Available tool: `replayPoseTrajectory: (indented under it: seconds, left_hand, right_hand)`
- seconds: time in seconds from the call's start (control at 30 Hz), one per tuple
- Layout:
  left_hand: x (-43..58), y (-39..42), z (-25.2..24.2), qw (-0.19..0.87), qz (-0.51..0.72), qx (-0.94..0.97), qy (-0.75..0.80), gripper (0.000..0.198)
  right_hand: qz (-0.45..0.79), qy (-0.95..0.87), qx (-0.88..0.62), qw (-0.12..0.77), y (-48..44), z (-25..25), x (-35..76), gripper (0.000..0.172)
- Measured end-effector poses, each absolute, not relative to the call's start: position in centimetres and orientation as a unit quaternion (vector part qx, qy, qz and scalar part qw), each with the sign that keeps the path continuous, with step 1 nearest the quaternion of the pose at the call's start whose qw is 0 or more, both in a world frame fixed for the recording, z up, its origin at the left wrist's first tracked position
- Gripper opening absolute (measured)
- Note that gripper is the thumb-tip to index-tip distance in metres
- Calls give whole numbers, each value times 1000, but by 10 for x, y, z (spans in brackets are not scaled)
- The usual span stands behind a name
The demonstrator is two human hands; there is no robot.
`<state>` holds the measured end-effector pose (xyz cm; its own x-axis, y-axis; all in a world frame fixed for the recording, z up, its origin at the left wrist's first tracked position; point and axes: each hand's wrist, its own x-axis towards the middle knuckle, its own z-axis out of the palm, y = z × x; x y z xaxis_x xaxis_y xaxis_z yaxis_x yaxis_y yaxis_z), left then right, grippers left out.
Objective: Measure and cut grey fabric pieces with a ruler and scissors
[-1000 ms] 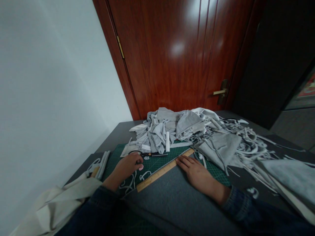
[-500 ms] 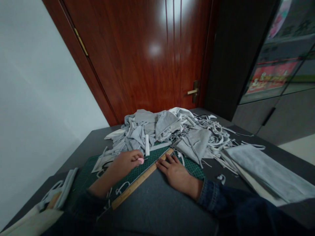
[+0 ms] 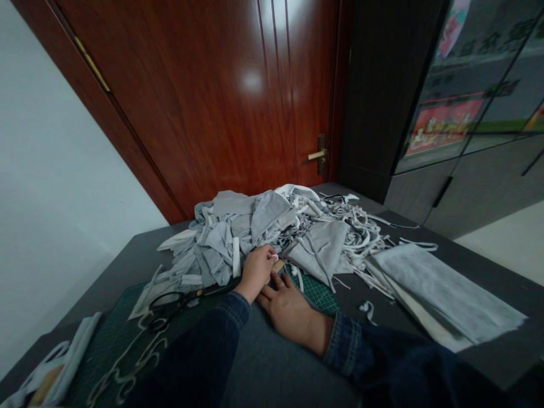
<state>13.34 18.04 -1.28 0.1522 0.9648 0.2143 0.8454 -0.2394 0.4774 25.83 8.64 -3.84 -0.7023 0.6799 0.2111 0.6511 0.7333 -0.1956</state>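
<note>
My left hand (image 3: 256,270) reaches across in front of me, fingers closed in a pinch on a small pink object (image 3: 274,258). It sits at the far end of a wooden ruler (image 3: 279,265), most of which is hidden under my left arm. Just beside it my right hand (image 3: 292,309) lies flat and open on a dark grey cloth (image 3: 272,368). The cloth covers part of a green cutting mat (image 3: 318,294). Black-handled scissors (image 3: 170,299) lie on the mat to the left, apart from both hands.
A heap of light grey fabric pieces and strips (image 3: 255,226) fills the far side of the dark table (image 3: 488,283). A folded grey cloth (image 3: 437,289) lies at the right, pale fabric (image 3: 55,368) at the near left. A wooden door (image 3: 212,102) stands behind.
My left hand has left the scissors' handles and moved right along the ruler to its far end, next to my right hand. The view has swung to the right.
</note>
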Motion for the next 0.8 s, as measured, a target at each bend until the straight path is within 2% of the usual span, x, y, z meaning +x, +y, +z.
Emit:
replayPoseTrajectory:
  seconds: [0.8]
  left_hand:
    - [124,173,6,80,138,789,593,9]
  right_hand:
    - [63,-919,-368,129,86,-36,258,54]
